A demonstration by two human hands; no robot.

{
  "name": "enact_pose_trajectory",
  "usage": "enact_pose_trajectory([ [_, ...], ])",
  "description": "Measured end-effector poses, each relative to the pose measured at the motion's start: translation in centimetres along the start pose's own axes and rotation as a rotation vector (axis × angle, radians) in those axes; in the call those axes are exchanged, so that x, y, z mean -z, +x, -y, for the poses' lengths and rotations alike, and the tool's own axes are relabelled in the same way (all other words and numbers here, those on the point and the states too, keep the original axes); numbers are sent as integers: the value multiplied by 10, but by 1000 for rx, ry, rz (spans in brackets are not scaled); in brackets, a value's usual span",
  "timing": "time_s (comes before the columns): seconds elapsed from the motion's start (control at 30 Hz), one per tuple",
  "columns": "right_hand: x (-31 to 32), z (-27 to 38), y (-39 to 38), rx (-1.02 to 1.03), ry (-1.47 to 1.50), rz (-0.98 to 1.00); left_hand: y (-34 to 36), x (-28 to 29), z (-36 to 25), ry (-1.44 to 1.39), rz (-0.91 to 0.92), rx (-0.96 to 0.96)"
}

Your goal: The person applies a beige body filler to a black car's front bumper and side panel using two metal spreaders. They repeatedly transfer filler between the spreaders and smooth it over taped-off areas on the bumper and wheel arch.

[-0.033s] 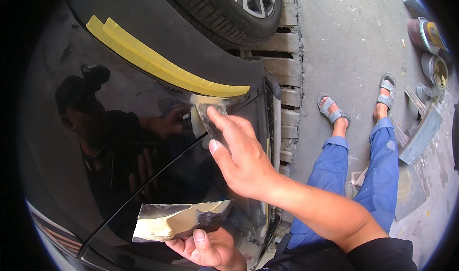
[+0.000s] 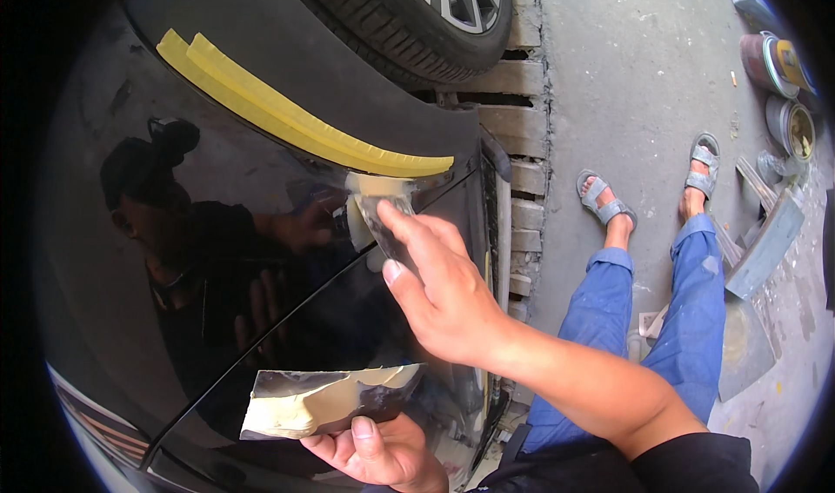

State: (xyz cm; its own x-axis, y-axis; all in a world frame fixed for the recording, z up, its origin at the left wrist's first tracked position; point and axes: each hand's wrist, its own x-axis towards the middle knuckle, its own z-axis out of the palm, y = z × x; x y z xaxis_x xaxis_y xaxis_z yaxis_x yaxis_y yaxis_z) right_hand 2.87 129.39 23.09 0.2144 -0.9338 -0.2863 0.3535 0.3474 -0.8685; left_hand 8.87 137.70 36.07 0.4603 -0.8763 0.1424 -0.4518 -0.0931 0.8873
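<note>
My right hand (image 2: 448, 297) grips a thin dark putty spreader (image 2: 379, 223), forefinger stretched along it and thumb at its side. The blade lies against a small cream filler patch (image 2: 383, 186) on the black car panel (image 2: 287, 319), just below yellow masking tape (image 2: 296, 127). Lower down, my left hand (image 2: 374, 454) holds a flat filler board (image 2: 396, 395), its thumb resting on the near edge. Cream filler (image 2: 283, 413) is spread thickly over the board's left end and thinly along its top. More pale filler shows beside the spreader, near the panel seam.
A car wheel (image 2: 435, 23) is at the top, next to concrete floor blocks (image 2: 504, 80). My legs in blue trousers (image 2: 600, 301) stand on the grey floor at the right. Opened cans (image 2: 791, 129) and a grey block (image 2: 765, 245) lie beyond them.
My right hand and the spreader have slid slightly toward me, baring a little more of the filler patch. The left hand and its board look unmoved.
</note>
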Motion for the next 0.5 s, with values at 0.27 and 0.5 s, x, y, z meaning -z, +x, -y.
enact_pose_trajectory([
  [0.27,9,7,14,-53,14,-24,1,0,-1,5,-3,-20],
  [0.5,-4,6,5,48,4,-46,1,-7,-2,14,-37,-5],
])
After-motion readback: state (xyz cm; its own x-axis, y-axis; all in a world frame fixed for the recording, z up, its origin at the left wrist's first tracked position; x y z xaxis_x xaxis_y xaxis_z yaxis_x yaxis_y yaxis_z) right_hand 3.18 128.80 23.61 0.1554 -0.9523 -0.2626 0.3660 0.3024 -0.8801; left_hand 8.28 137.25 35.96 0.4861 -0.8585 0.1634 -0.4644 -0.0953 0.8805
